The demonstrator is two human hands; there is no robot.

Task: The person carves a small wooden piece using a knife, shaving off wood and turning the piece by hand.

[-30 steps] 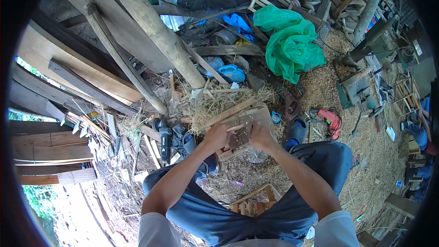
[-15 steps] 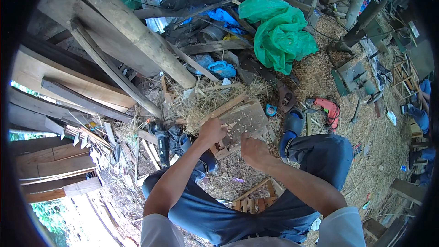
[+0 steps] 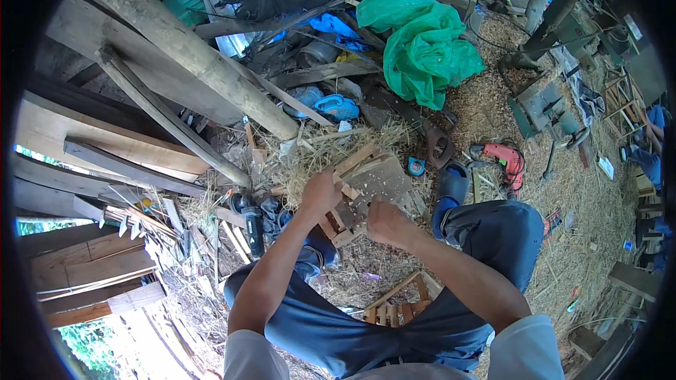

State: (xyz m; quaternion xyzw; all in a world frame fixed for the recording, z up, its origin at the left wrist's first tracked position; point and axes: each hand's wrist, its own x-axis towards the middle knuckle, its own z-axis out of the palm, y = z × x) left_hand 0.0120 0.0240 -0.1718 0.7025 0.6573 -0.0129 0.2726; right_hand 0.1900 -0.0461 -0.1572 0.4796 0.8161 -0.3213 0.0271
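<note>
Between my knees lies a flat wooden board (image 3: 386,174) strewn with pale wood chips. At its left edge my left hand (image 3: 320,195) is closed on a small wood piece (image 3: 348,190), whose pale end sticks out past the fingers. Below that hand, short wood blocks (image 3: 331,224) sit at the board's near left corner. My right hand (image 3: 389,224) is a fist at the board's near edge, close to the small piece. What it grips, if anything, is hidden.
A tape measure (image 3: 417,166) and a red corded power drill (image 3: 505,162) lie to the right. A black power tool (image 3: 251,225) lies left of my feet. A slatted wooden frame (image 3: 394,309) is between my thighs. Green plastic sheeting (image 3: 429,49) is heaped beyond; another person (image 3: 651,148) is far right.
My left hand has lifted slightly away from me, and a small wood piece now shows in its fingers. The right fist has shifted slightly left and nearer. The view has shifted a little.
</note>
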